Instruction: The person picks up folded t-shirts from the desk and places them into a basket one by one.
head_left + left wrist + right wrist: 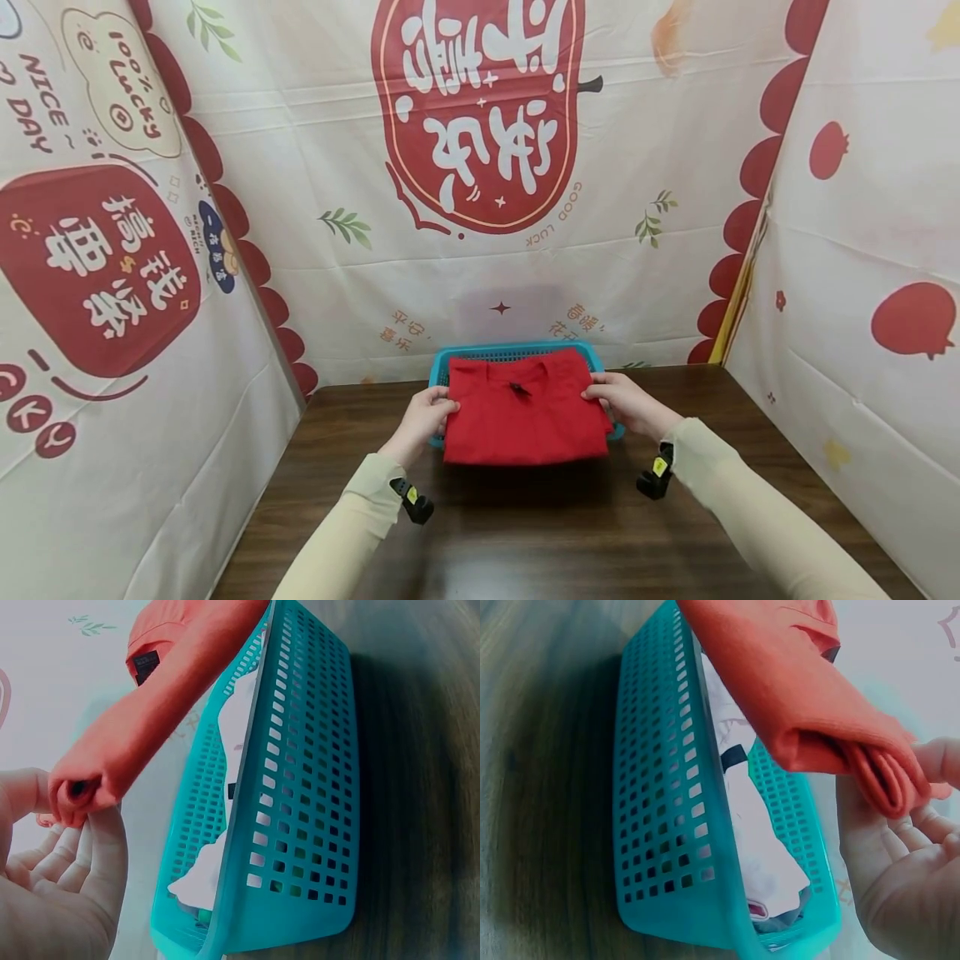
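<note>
Head cam looks fwd and down from above the table (525, 533), mid-range, facing the back wall; left wrist cam sits close beside the teal basket (300, 825), looking along its outer wall; right wrist cam mirrors it, equally close; all three share basket (667, 825) and folded red garment (525, 408).

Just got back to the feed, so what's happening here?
A person holds a folded red shirt by its two sides, left hand and right hand, just above a teal basket on the table. The basket already holds white clothes. The shirt is not in yet.
</note>
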`<state>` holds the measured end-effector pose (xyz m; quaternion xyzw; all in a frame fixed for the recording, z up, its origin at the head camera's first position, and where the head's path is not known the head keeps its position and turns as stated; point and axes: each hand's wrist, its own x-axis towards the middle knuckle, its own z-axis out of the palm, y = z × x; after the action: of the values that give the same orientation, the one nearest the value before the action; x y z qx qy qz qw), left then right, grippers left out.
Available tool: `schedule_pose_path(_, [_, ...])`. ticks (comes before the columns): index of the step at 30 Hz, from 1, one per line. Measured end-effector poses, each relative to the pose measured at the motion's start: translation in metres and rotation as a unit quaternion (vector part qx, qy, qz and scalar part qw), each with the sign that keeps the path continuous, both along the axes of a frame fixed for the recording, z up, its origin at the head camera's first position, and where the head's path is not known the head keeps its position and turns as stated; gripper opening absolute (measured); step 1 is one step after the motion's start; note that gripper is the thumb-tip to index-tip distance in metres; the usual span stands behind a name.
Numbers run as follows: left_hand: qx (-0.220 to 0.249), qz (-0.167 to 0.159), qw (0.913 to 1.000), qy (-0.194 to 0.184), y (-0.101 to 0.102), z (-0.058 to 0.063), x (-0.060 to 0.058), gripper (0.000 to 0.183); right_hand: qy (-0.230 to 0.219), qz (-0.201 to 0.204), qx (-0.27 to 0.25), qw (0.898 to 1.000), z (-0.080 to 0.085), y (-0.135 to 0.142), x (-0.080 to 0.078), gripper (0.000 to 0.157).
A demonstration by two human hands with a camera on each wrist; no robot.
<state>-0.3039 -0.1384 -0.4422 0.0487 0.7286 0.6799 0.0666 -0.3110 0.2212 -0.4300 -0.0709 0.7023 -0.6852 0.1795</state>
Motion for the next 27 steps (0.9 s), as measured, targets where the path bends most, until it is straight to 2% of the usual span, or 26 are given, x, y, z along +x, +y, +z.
schedule_pose_path(3, [0.005, 0.012, 0.9999, 0.005, 0.001, 0.0, -0.004, 0.027, -0.006, -0.01, -0.003, 1.0, 0.0, -0.001, -0.004, 0.044])
schedule_pose_path(8, [0.008, 0.039, 0.9991, 0.014, 0.002, -0.004, -0.01, 0.027, -0.012, -0.02, -0.007, 1.0, 0.002, -0.004, -0.009, 0.053])
schedule_pose_path(11, [0.006, 0.044, 0.9989, 0.015, 0.004, -0.003, -0.012, 0.026, -0.005, -0.029, 0.003, 1.0, 0.005, -0.005, -0.012, 0.058])
schedule_pose_path(16, [0.002, 0.057, 0.9983, 0.012, 0.004, -0.001, -0.016, 0.029, 0.002, -0.046, 0.018, 0.999, 0.007, -0.006, -0.017, 0.058])
schedule_pose_path(23, [-0.019, 0.077, 0.9965, 0.025, 0.007, 0.002, -0.026, 0.027, 0.0, -0.075, 0.027, 0.997, 0.01, -0.009, -0.022, 0.061])
schedule_pose_path(27, [-0.03, 0.087, 0.9954, 0.029, 0.008, 0.002, -0.03, 0.025, 0.002, -0.078, 0.029, 0.997, 0.01, -0.011, -0.025, 0.062])
